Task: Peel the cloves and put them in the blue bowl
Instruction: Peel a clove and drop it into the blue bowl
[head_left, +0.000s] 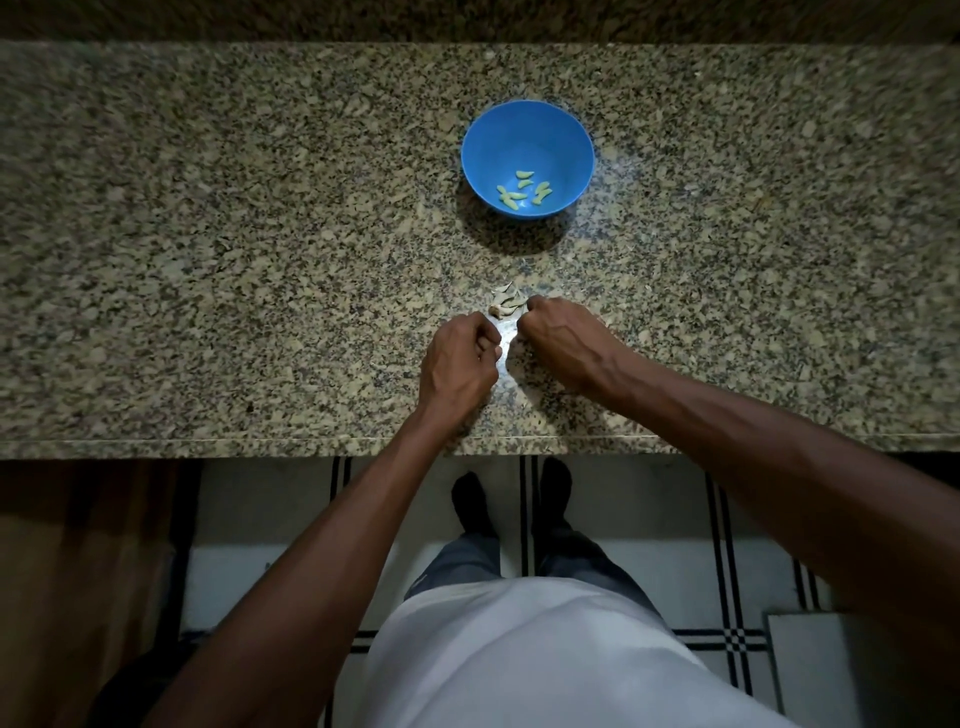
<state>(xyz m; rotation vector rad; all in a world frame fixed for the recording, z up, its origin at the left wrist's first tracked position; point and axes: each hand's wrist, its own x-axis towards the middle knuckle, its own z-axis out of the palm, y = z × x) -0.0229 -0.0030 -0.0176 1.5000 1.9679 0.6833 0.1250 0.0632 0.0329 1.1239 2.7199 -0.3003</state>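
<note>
A blue bowl (527, 135) stands on the granite counter ahead of me, with several peeled, pale green cloves (522, 192) at its bottom. Nearer to me lies a small pile of garlic cloves and papery skins (503, 302). My right hand (558, 338) has its curled fingertips at the right edge of that pile and pinches a piece there; the knuckles hide most of it. My left hand (460, 364) hovers just left and short of the pile with its fingers curled, and nothing shows in it.
The speckled granite counter (208, 260) runs wide to both sides, and its front edge (311, 441) is close behind my wrists. Below it are a tiled floor and my feet. Bare stone separates the pile from the bowl.
</note>
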